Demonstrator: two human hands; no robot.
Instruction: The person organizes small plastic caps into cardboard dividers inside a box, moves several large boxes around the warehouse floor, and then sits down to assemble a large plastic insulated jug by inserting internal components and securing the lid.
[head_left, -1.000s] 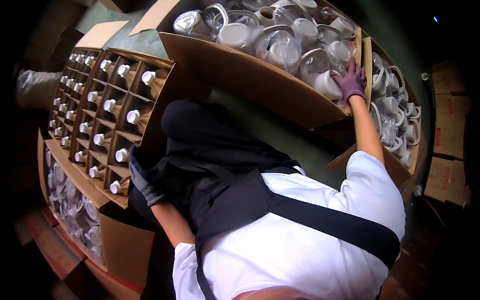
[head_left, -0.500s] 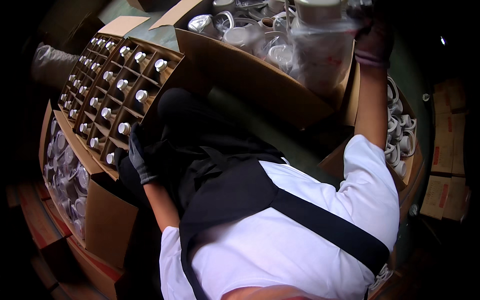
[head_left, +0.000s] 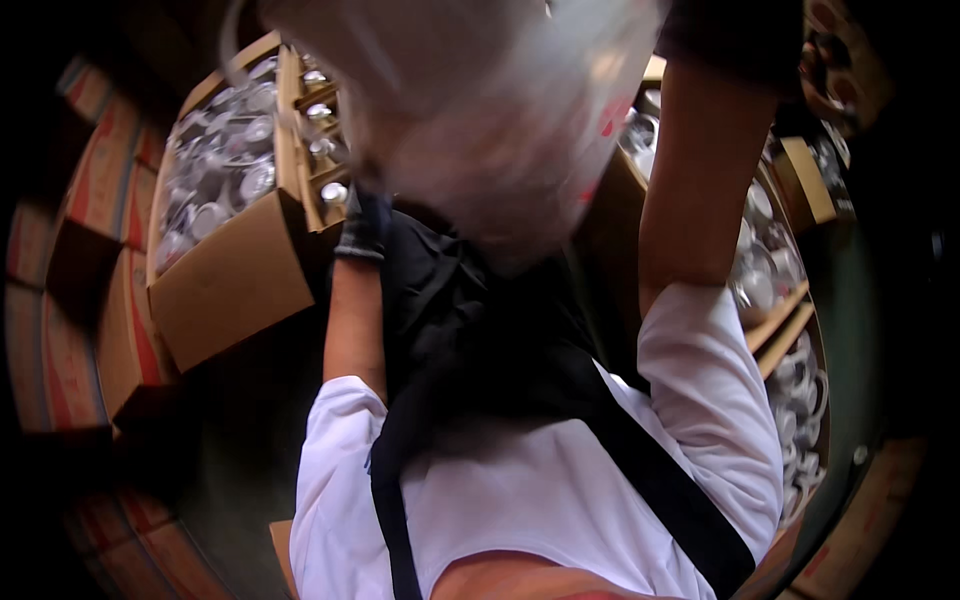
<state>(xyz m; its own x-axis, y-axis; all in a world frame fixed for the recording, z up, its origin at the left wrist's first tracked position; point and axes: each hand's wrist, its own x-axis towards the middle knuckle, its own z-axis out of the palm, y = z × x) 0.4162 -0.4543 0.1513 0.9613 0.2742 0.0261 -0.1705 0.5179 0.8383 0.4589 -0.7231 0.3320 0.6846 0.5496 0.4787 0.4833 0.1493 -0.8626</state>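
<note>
A large clear plastic bag with red marks (head_left: 470,130) hangs blurred across the top middle, close to me. Something pale shows inside it, too smeared to name. My right hand (head_left: 725,45), in a dark glove, is raised at the upper right beside the bag and holds it up; its fingers are hidden in shadow. My left hand (head_left: 365,228), in a dark glove with a grey cuff, is beside the near corner of a divided carton. White-capped bottles (head_left: 333,193) stand in its compartments. The bag and shadow hide the left fingers.
An open carton of bagged white-and-clear pieces (head_left: 215,190) is at the left, its brown flap (head_left: 235,280) hanging toward me. Stacked cartons (head_left: 75,330) stand at the far left. More open cartons with white handled pieces (head_left: 795,420) line my right side.
The bag has risen from the box in front and swung leftward, closer to me. My view has turned left, so the bottle carton now sits nearer the middle and is partly covered.
</note>
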